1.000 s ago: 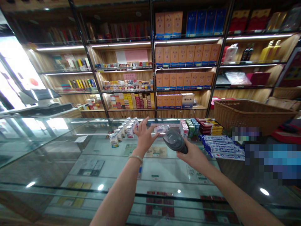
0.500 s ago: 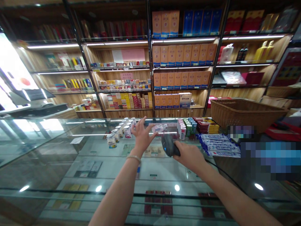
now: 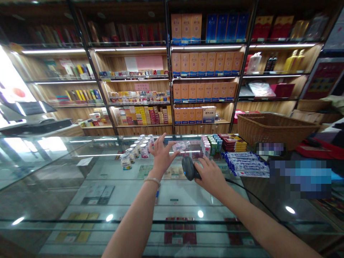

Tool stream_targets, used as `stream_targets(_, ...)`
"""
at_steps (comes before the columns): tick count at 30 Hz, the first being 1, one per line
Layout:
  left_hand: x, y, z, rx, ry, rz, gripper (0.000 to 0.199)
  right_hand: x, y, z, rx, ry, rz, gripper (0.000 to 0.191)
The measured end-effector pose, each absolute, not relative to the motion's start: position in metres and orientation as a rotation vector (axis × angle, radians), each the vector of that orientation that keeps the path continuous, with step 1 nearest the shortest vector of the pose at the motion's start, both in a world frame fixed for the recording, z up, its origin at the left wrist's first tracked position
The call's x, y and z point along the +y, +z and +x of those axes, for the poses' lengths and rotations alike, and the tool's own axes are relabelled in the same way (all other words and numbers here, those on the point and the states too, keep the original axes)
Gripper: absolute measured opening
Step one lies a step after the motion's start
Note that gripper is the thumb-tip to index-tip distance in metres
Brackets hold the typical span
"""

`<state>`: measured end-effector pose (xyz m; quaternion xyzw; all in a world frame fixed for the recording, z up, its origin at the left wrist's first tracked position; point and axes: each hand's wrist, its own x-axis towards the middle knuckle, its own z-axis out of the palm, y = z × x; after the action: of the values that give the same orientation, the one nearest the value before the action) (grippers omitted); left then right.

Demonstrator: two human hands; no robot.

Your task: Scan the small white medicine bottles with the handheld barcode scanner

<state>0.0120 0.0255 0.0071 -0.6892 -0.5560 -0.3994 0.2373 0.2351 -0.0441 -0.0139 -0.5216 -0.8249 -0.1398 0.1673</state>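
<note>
One barcode scanner (image 3: 188, 168) is gripped by the right hand (image 3: 211, 176); one clear bottle (image 3: 182, 146) touches the left hand (image 3: 162, 156), fingers spread, grip unclear.

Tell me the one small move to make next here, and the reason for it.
I'd probably use the left hand to roll the clear bottle slightly towards the scanner. The bottle lies sideways at the thumb and index finger, and the right hand holds the scanner close but apart from it. No barcode can be made out.
</note>
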Motion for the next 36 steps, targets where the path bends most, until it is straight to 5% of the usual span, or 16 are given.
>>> stream_targets(17, 0.026, 0.006, 0.013, -1.518, -1.112, -1.900, 0.040, -0.045, -0.029, 0.233, -2.412, -0.204, -1.384, 0.041)
stream_targets(25, 0.023, 0.010, 0.015, -1.506, -1.134, -1.914, 0.037, -0.028, 0.016, 0.248, -2.540, 0.078, -1.398, 0.094)
stream_targets(30, 0.020, 0.011, 0.019, -1.499, -1.137, -1.926, 0.038, 0.014, 0.040, 0.244, -2.219, -0.239, -1.429, 0.064)
stream_targets(36, 0.021, 0.010, 0.018, -1.471, -1.105, -1.975, 0.038, 0.043, 0.013, 0.236, -2.097, -0.334, -1.407, 0.041)
